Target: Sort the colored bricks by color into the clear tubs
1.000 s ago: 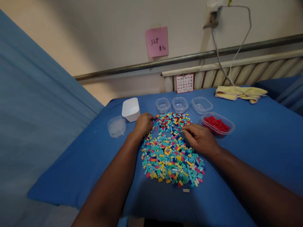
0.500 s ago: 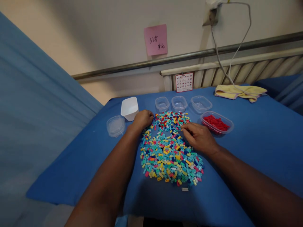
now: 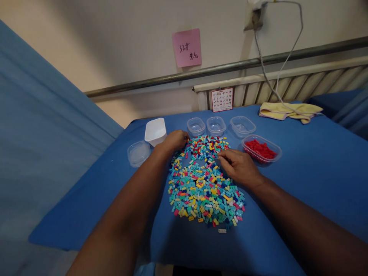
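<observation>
"Where are the small multicoloured plastic bricks (image 3: 205, 193)?"

"Spread across the blue cloth-covered tabletop (image 3: 115, 191). The left hand (image 3: 178, 139) is at their far left edge, the right hand (image 3: 237, 165) at their right."

"And the fingers?"

"Bent, both hands — whether closed or gripping a brick, I can't tell."

"Beside the right?"

"A clear plastic container (image 3: 276, 156) of red pieces (image 3: 260, 148)."
</observation>
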Available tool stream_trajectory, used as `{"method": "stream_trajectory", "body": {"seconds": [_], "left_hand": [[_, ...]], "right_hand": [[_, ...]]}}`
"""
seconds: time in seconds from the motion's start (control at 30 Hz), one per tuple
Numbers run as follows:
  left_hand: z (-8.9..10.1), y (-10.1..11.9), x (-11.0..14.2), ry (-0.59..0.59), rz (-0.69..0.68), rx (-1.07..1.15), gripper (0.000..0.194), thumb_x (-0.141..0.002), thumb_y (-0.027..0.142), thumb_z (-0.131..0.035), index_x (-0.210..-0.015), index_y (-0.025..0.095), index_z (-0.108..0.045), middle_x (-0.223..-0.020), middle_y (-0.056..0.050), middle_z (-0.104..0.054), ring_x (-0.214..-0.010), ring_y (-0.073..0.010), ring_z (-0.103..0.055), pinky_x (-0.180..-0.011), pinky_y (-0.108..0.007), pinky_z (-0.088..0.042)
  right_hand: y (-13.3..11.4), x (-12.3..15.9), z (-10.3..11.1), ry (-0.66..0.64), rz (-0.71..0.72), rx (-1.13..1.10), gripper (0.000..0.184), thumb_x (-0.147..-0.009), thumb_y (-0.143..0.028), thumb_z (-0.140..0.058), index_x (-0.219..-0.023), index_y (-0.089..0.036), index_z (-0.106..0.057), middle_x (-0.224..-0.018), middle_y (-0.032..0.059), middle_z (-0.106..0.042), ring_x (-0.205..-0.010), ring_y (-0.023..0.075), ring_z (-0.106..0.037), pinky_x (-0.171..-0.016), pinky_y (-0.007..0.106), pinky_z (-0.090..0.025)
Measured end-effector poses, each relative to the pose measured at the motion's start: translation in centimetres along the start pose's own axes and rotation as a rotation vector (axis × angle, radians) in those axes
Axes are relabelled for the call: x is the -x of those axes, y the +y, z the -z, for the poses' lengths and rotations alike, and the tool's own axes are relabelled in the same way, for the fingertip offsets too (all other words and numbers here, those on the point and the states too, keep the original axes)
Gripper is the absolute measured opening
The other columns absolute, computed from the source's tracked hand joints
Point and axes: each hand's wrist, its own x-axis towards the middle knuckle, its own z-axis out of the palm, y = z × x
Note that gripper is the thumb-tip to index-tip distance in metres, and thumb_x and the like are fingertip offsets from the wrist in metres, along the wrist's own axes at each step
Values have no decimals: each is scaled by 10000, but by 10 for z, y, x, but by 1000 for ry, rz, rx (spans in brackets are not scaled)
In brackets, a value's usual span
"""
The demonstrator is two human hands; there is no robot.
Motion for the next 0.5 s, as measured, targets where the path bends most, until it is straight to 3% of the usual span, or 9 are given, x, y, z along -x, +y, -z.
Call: {"method": "stream_trajectory", "body": {"seconds": [0.2, 0.33, 0.5], "left_hand": [[-1, -14, 8, 32, 112, 3, 296, -868, 185, -657, -1117, 195, -818, -1082, -107, -826, -908, -248, -735, -845, -310, -545], [1, -13, 17, 67, 135, -4, 276, -882, 204, -640, -1117, 169, -780, -1010, -108, -808, -858, -242, -711, -786, -303, -519], [5, 4, 23, 75, -23, -24, 290, -922, 211, -583, -1137, 201, -777, -1042, -89, -808, -904, -238, -712, -810, -306, -505]], "right_hand": [[0, -1, 0, -26, -7, -1, 155, -1041, -264, -595, -1015, -246, -746, -915, 50, -798, -857, 237, -741, -793, 379, -539], [1, -2, 0, -16, -10, -7, 152, -1040, -263, -597, -1013, -246, -745, -910, 47, -795, -844, 228, -735, -782, 368, -533], [1, -2, 1, -37, -1, 6, 143, -1036, -254, -605, -995, -252, -742, -919, 46, -800, -831, 230, -731, -765, 374, -527]]}}
